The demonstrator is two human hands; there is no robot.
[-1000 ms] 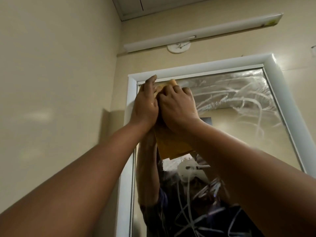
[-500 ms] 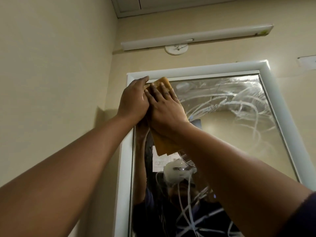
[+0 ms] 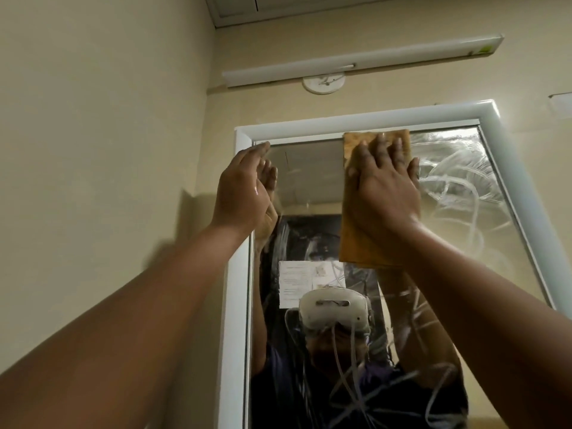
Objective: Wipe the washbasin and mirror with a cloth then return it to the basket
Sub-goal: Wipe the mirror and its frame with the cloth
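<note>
An orange-brown cloth [image 3: 356, 239] lies flat against the top of the mirror [image 3: 312, 181], which has a white frame and white soapy streaks on its right and lower glass. My right hand [image 3: 383, 187] presses on the cloth with fingers spread, just under the top frame. At the mirror's top left corner my left hand [image 3: 244, 187] is raised with fingers together, holding nothing, close to the glass. The strip of glass between my hands looks wiped. Washbasin and basket are out of view.
The mirror's white frame [image 3: 365, 119] hangs on a beige wall, with a side wall [image 3: 102, 134] close on the left. Above it are a long white tube light [image 3: 356, 61] and a round white fitting [image 3: 323, 84]. The mirror reflects a person wearing a white headset.
My right hand has slid the cloth to the right along the mirror's top edge, away from the corner. My left hand has come off the cloth and stays at the top left corner.
</note>
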